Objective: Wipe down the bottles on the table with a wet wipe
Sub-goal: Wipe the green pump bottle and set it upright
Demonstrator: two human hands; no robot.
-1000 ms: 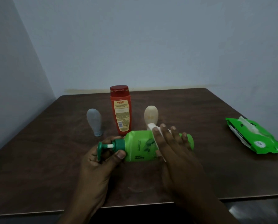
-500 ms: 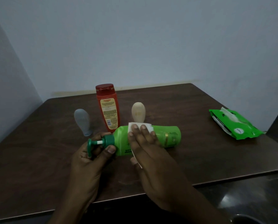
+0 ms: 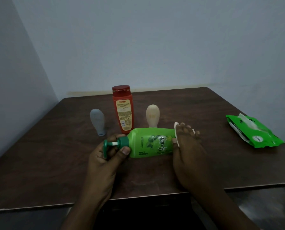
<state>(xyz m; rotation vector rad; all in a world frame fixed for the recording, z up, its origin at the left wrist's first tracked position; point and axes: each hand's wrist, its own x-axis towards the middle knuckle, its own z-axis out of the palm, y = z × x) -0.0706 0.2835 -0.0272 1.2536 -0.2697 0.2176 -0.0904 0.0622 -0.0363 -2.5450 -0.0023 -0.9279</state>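
Both hands are working: my left hand [image 3: 108, 156] is gripping the pump [image 3: 116, 143], my right hand [image 3: 188, 146] is pressing the wipe [image 3: 176, 131], fingers flat, on the green bottle [image 3: 151, 142]'s base; I should be rolling it, judging coverage.

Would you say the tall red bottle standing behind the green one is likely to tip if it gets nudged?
Probably yes: the red bottle stands upright, tall and narrow. Its plastic looks smooth, so likely slippery once wet. The left hand is nearest.

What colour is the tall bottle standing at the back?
Red bottle, with a yellow label, clearest in the head view.
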